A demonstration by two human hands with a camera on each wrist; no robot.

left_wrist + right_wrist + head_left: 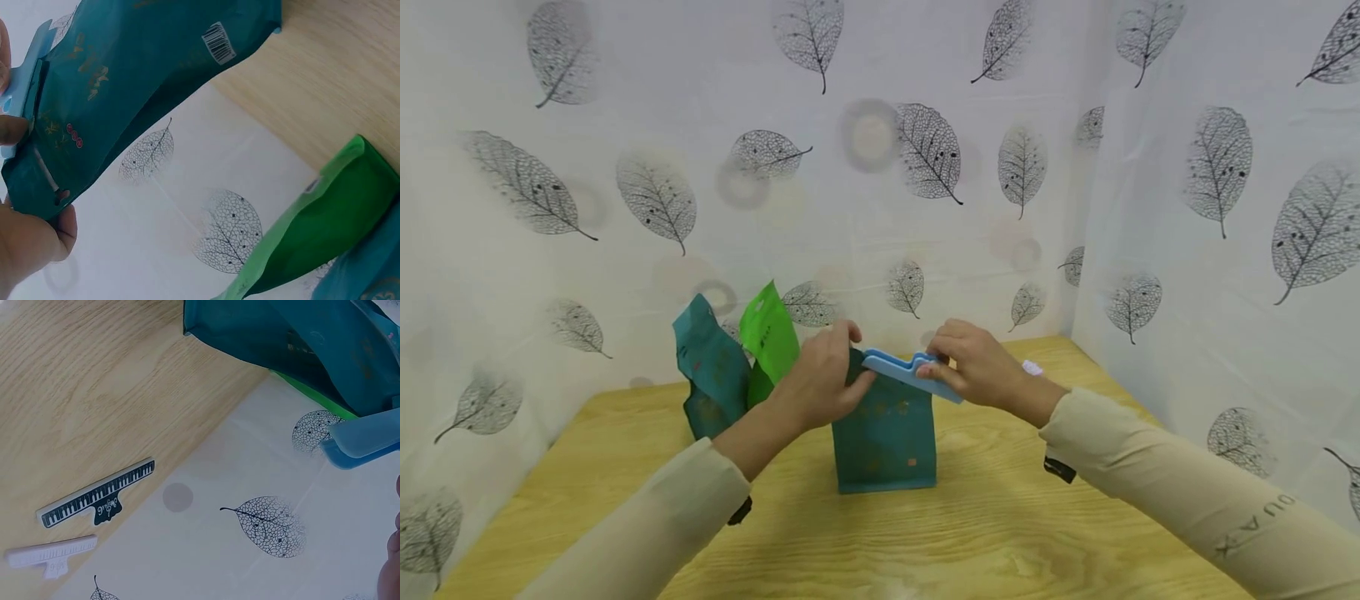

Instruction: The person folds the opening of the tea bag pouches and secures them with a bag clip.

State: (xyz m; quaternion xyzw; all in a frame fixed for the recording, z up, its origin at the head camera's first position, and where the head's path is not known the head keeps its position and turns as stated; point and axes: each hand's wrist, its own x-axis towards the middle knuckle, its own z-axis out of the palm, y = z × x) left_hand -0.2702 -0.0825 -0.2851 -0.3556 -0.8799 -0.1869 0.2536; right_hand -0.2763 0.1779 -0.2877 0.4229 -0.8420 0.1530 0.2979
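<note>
A teal pouch [883, 442] stands upright on the table before me, its top folded over. My left hand [823, 375] pinches the pouch's top left corner; in the left wrist view that hand [28, 244] shows fingers on both sides of the corner. My right hand [976, 362] grips a light blue bag clip [898, 368] by its handle. The clip's long bar lies along the pouch's top edge, as the left wrist view also shows. Beyond the pouch's side, one end of the clip [369, 434] sticks out, its two bars slightly apart.
Left of the pouch stand another teal pouch [711, 367] and a bright green pouch [772, 333]. A piano-key clip [100, 492] and a pale clip [53, 553] lie near the table's edge by the leaf-print curtain [865, 208].
</note>
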